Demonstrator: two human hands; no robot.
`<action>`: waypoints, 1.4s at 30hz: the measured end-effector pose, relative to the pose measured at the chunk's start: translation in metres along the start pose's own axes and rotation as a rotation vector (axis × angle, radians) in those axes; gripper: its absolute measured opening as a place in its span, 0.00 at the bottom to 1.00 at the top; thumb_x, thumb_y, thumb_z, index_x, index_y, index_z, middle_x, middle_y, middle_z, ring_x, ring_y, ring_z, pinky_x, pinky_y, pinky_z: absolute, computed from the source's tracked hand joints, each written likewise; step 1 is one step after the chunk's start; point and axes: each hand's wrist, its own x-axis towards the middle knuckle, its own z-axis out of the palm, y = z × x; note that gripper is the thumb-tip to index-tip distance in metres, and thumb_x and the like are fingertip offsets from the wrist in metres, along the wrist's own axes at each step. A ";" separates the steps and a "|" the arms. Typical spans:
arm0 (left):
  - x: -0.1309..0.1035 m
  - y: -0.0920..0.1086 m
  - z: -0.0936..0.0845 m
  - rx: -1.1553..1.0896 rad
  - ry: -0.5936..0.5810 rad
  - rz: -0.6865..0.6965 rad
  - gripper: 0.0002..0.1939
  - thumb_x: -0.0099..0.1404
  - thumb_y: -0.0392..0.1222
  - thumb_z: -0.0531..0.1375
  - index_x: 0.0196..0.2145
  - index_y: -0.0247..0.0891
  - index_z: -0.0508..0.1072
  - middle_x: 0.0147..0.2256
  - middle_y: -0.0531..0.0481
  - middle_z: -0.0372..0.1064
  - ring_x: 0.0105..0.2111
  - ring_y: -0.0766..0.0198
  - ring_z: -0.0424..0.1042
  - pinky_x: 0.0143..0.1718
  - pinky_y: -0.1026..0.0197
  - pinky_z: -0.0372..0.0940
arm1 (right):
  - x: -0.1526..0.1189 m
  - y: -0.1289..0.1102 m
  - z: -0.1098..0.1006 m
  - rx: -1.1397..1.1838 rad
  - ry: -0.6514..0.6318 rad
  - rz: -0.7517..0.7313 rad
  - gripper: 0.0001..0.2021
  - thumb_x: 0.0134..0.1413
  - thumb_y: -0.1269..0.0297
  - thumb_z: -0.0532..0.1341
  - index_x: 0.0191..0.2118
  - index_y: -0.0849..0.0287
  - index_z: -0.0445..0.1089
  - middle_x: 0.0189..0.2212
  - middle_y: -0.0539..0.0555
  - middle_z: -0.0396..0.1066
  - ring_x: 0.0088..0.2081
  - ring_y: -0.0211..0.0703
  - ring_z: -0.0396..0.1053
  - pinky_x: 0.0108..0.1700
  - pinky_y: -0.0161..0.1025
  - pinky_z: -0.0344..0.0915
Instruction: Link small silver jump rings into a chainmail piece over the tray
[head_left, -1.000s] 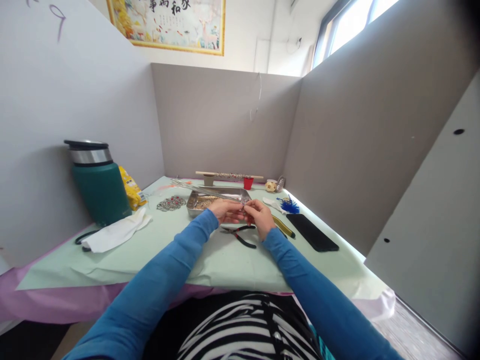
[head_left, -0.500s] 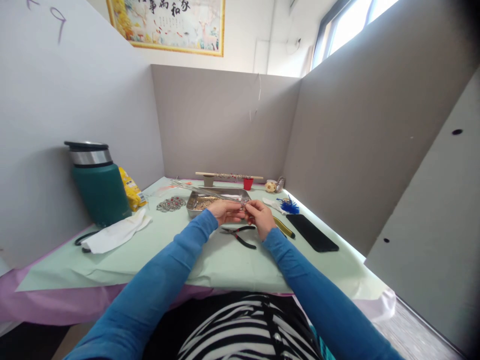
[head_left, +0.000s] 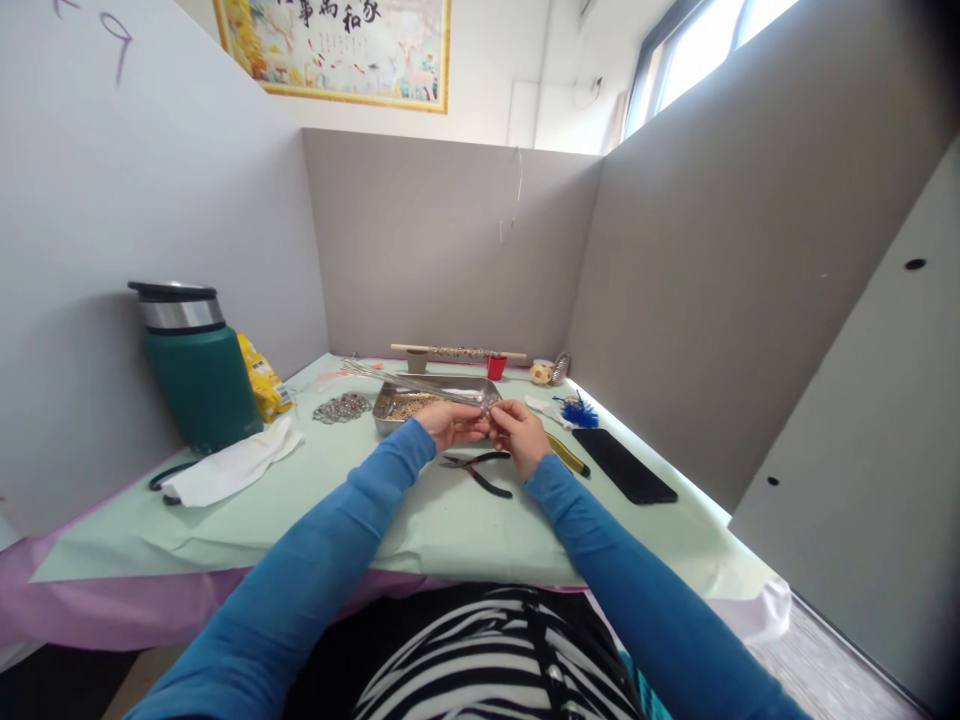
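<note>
Leftmost of what I am watching, a bundle of thin, straight, silvery wires (head_left: 405, 381) runs over a rectangular steel tray (head_left: 381, 421) holding small gold-coloured beads (head_left: 409, 404). Its long axis slopes from the far left down toward the fingers, and I cannot tell whether its near ends are gripped or only lie behind them.

My bare left hand (head_left: 453, 422) comes in under a blue sleeve, just in front of the tray, fingers stretched rightward and thumb on top, the tips closed on a tiny part. Below them, nearer me, slim pliers with black and red handles (head_left: 469, 464) lie on the green-covered desk (head_left: 315, 520), jaws pointing left, touched by neither hand.

The small, pale, glinting piece (head_left: 486, 409) sits right between the two sets of fingertips, with neither hand clearly nearer; it is too small for me to read its long axis. My bare right hand (head_left: 523, 430) meets it from the right, knuckles up, wrist slanting back toward me, thumb and forefinger pinched tight with no gap I can see. Just beyond that wrist lies a curved yellow tool handle (head_left: 570, 456).
</note>
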 end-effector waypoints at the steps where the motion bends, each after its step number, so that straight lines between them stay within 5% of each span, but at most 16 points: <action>1: 0.000 0.000 0.000 -0.008 0.005 -0.012 0.06 0.60 0.28 0.55 0.30 0.28 0.73 0.25 0.45 0.73 0.24 0.68 0.73 0.31 0.68 0.69 | 0.000 0.000 0.000 -0.010 0.003 -0.005 0.14 0.38 0.57 0.64 0.31 0.59 0.64 0.21 0.46 0.66 0.19 0.32 0.61 0.17 0.29 0.54; 29: -0.001 0.000 -0.001 -0.043 -0.066 -0.037 0.08 0.62 0.30 0.53 0.33 0.27 0.72 0.25 0.43 0.73 0.25 0.66 0.74 0.29 0.67 0.68 | -0.001 0.000 0.003 -0.066 0.032 -0.108 0.11 0.40 0.58 0.63 0.28 0.58 0.64 0.17 0.45 0.64 0.17 0.32 0.58 0.16 0.30 0.52; 42: 0.001 0.001 -0.007 0.085 -0.126 -0.037 0.09 0.62 0.33 0.54 0.27 0.28 0.71 0.21 0.47 0.68 0.19 0.70 0.68 0.23 0.67 0.65 | -0.005 -0.005 0.003 -0.039 -0.064 -0.020 0.13 0.40 0.60 0.62 0.34 0.58 0.67 0.21 0.47 0.66 0.19 0.33 0.61 0.17 0.30 0.54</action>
